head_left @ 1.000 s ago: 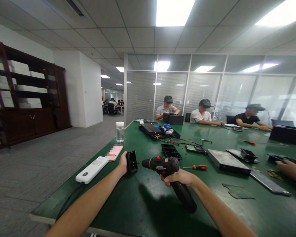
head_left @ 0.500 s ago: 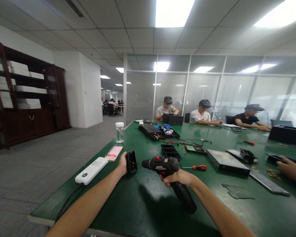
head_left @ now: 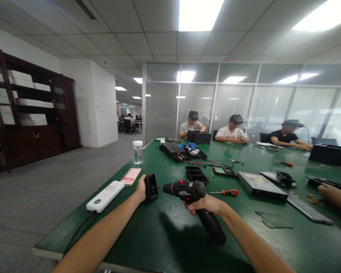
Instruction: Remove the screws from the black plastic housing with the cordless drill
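My left hand (head_left: pixel 142 189) is closed on the edge of a small black plastic housing (head_left: pixel 151 186), held upright above the table with its hollow side turned to the right. In my right hand (head_left: pixel 206 204) is a black cordless drill (head_left: pixel 184 189), its handle slanting down to the right. The drill's thin bit points left at the housing's open side; whether the tip touches anything inside I cannot tell. Behind the drill lies a black frame with compartments (head_left: pixel 197 175). An orange-handled screwdriver (head_left: pixel 229 192) rests on the table to the right of the drill.
On the green table (head_left: pixel 130 242) to my left are a white power bank (head_left: pixel 105 197), a pink phone (head_left: pixel 131 176) and a clear jar (head_left: pixel 138 152). A silver disc drive (head_left: pixel 261 185) and a broken dark sheet (head_left: pixel 273 220) lie right. A co-worker's hand (head_left: pixel 333 193) is at far right.
My hands, the drill and the housing hold almost still. Across the table, the middle person's hands have drawn in toward the body. The co-worker's hand at far right has shifted slightly.
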Demonstrator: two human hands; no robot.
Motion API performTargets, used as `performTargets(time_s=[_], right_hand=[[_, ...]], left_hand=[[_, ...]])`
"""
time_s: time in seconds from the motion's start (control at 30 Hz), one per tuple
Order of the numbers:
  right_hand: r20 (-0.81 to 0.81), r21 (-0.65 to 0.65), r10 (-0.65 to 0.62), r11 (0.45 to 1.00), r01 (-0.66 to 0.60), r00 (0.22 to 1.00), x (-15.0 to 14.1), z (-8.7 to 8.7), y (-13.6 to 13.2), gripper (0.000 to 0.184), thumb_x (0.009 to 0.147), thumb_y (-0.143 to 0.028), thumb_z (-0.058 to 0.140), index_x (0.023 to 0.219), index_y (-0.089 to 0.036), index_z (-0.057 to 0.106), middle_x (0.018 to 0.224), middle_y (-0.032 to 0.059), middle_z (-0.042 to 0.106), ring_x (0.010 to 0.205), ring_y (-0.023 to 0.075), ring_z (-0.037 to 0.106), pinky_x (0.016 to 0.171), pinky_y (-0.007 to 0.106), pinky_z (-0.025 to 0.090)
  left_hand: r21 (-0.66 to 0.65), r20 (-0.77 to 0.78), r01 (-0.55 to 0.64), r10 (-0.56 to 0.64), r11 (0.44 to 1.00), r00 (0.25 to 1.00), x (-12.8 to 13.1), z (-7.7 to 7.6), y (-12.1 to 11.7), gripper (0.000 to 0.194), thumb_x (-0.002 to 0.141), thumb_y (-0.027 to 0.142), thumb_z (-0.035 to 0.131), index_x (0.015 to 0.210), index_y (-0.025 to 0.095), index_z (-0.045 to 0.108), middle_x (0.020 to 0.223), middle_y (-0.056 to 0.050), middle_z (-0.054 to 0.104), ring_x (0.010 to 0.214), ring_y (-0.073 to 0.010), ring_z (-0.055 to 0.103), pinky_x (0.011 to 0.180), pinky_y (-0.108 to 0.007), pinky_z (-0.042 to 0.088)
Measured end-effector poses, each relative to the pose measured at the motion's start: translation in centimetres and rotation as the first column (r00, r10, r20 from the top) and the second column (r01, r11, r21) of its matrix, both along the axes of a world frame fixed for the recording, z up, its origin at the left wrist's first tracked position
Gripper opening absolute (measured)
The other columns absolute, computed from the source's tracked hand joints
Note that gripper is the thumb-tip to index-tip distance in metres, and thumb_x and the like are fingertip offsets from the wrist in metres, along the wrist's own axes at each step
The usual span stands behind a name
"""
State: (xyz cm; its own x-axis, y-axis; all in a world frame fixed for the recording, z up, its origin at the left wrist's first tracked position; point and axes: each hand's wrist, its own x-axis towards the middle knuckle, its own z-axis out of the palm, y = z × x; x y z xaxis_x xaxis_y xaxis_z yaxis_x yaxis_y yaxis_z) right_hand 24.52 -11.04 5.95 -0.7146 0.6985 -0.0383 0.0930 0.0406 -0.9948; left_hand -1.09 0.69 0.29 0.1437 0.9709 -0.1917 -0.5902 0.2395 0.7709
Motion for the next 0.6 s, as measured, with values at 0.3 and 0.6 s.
performTargets(time_s=[0.3, 0.6], right_hand=[[0.029, -0.053, -0.042, 0.998, 0.044, 0.999, 0.17, -0.24, 0.19, 0.035, 0.058, -0.021, 0.058, 0.089, -0.008, 0.05, 0.06, 0.0013, 0.047, 0.054, 0.0091, 0.046, 0.055, 0.024, 0.037], [0.004, -0.038, -0.039, 0.999, 0.039, 0.999, 0.14, -0.31, 0.11, 0.035, 0.058, -0.021, 0.058, 0.089, -0.008, 0.05, 0.062, 0.0019, 0.048, 0.054, 0.0085, 0.046, 0.055, 0.024, 0.037]], left_hand=[[0.024, 0.015, 0.019, -0.019, 1.0, 1.0, -0.09, -0.14, 0.13, 0.033, 0.063, 0.044, 0.036, 0.06, 0.014, 0.049, 0.049, -0.004, 0.051, 0.042, -0.0165, 0.049, 0.045, -0.031, 0.039], [0.013, 0.0, 0.007, -0.007, 1.0, 1.0, -0.09, -0.13, 0.17, 0.035, 0.062, 0.046, 0.036, 0.061, 0.014, 0.05, 0.051, -0.004, 0.051, 0.044, -0.0169, 0.049, 0.047, -0.032, 0.039]])
